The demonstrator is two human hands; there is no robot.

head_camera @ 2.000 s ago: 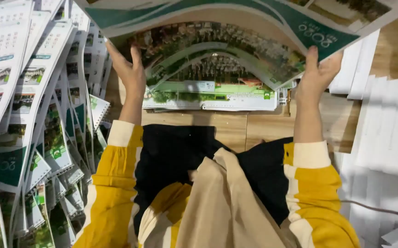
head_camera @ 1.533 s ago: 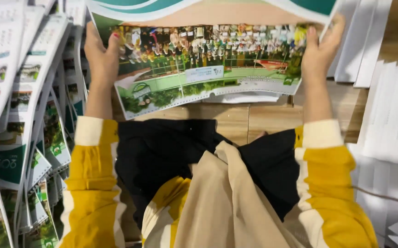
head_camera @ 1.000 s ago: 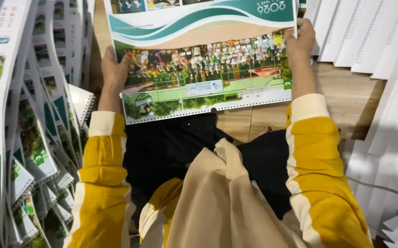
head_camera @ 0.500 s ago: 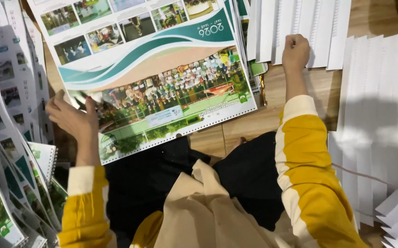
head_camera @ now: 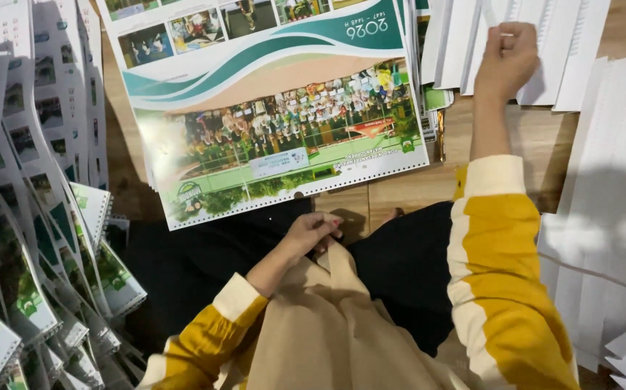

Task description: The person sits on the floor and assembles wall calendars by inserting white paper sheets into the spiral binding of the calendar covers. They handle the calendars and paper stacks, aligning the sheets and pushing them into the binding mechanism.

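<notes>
A large printed calendar sheet point(head_camera: 269, 108) with a group photo and a green wave band lies flat on the wooden floor in front of me, its punched edge toward me. My left hand point(head_camera: 311, 232) rests in my lap just below that edge, fingers curled, holding nothing. My right hand point(head_camera: 506, 59) reaches to the upper right and pinches a white strip point(head_camera: 537, 50) among the white strips laid there.
Rows of overlapped calendar sheets point(head_camera: 31, 180) fan down the left side. White strips and white sheets point(head_camera: 609, 202) cover the right side. Bare wooden floor point(head_camera: 399, 195) shows between the calendar sheet and my lap.
I laid the calendar sheet flat on the floor. My left hand let go and dropped to my lap. My right hand let go and moved to the white strips at upper right.
</notes>
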